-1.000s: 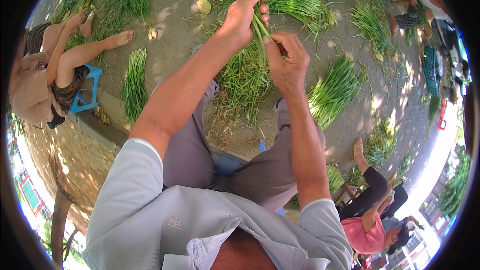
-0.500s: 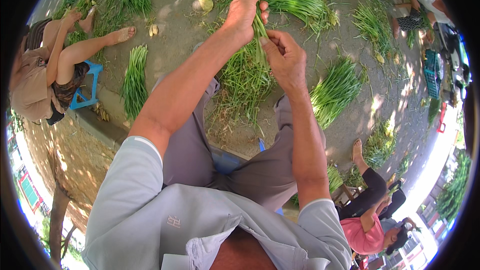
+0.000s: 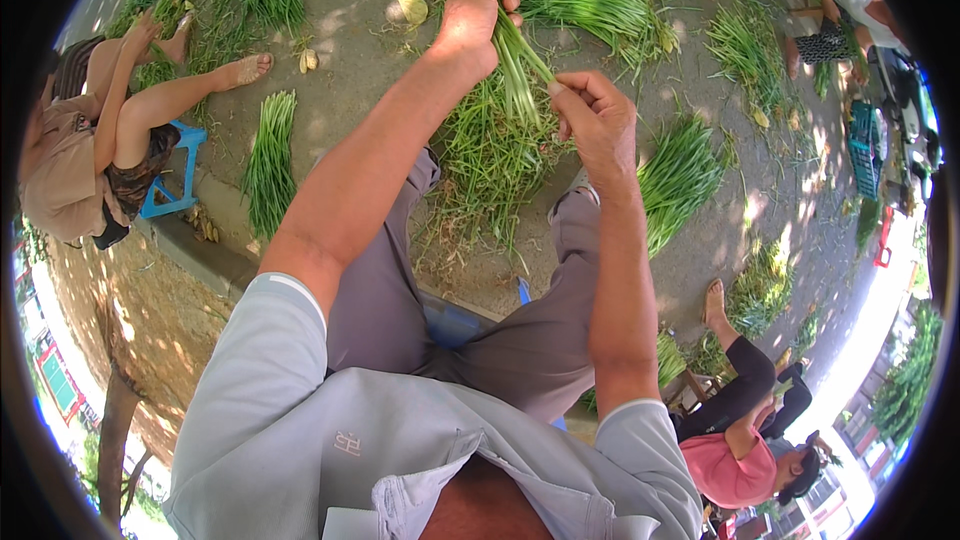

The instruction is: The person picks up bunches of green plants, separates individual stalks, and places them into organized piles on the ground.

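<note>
My left hand (image 3: pixel 476 24) is closed around a bunch of garlic chives (image 3: pixel 518 68). Their leafy ends fan out above my fist, and the pale stems point down to the right. With thumb and forefinger pinched, my right hand (image 3: pixel 604 124) holds the end of a chive stalk that slants away from the bunch. Beneath the bunch, between my feet, lies a loose heap of green trimmings (image 3: pixel 490 160).
Neat chive piles lie beyond my hands (image 3: pixel 585 0), at right (image 3: pixel 680 180) and at left (image 3: pixel 268 165). A person on a blue stool (image 3: pixel 178 172) sits left; others sit right, near a teal crate (image 3: pixel 866 148). A kerb (image 3: pixel 215 250) runs behind my legs.
My right hand has moved right, away from the bunch, drawing a stalk's end out to the side. My left hand has shifted slightly left and up with the bunch.
</note>
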{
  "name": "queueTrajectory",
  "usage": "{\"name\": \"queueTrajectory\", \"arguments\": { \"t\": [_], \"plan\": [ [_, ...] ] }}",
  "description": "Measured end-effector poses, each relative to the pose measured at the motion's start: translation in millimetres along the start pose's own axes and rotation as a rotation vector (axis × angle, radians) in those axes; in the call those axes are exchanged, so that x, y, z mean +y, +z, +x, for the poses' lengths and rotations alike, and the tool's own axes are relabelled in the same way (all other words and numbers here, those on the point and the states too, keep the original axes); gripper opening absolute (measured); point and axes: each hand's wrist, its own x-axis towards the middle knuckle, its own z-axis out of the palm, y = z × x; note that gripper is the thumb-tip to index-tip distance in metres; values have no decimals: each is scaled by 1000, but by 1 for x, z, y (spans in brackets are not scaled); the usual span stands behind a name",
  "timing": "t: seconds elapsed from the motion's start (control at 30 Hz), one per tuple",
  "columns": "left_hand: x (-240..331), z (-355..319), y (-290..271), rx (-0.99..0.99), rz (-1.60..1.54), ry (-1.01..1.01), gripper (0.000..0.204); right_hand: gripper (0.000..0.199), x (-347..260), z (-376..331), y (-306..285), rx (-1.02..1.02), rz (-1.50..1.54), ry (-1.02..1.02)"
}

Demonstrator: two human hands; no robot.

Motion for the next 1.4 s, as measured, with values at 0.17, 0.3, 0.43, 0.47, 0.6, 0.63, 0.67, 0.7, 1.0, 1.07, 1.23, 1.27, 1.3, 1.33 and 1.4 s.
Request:
{"name": "queueTrajectory", "arguments": {
  "t": [0.17,0.3,0.43,0.47,0.6,0.63,0.67,0.7,1.0,1.07,1.23,1.27,1.3,1.33,1.4],
  "plan": [
    [0,-4,3,-7,-22,-19,16,19,2,2,3,-21,-139,-23],
    [-7,-4,6,-56,-38,3,15,34,7,6,10,0,-208,-142],
    [-15,-8,7,-95,-25,-8,14,44,0,6,17,-119,-158,1],
    [-17,-10,8,-99,-13,-16,14,46,-2,6,18,-162,-152,47],
    [-20,-6,8,-163,-34,-20,17,48,6,7,21,-138,-130,4],
    [-21,-7,9,-172,-44,-22,18,46,8,8,21,-141,-94,17],
    [-23,-7,10,-181,-54,-23,20,44,10,9,19,-144,-59,29],
    [-23,-7,10,-187,-63,-22,22,40,8,8,21,-148,0,67],
    [-16,-10,9,-442,20,-54,32,26,2,9,15,-66,129,134],
    [-18,-15,11,-484,27,-60,36,26,1,10,13,-52,179,118],
    [-20,-20,14,-561,79,-35,45,25,-5,10,12,-65,323,152],
    [-19,-22,17,-571,108,-22,47,25,-6,10,10,-71,368,164],
    [-18,-23,16,-582,124,-9,48,25,-6,10,10,-75,393,172],
    [-17,-24,16,-594,126,-17,48,26,-7,9,9,-80,419,179],
    [-15,-26,15,-618,132,-34,48,27,-7,10,8,-93,484,191]
  ]
}}
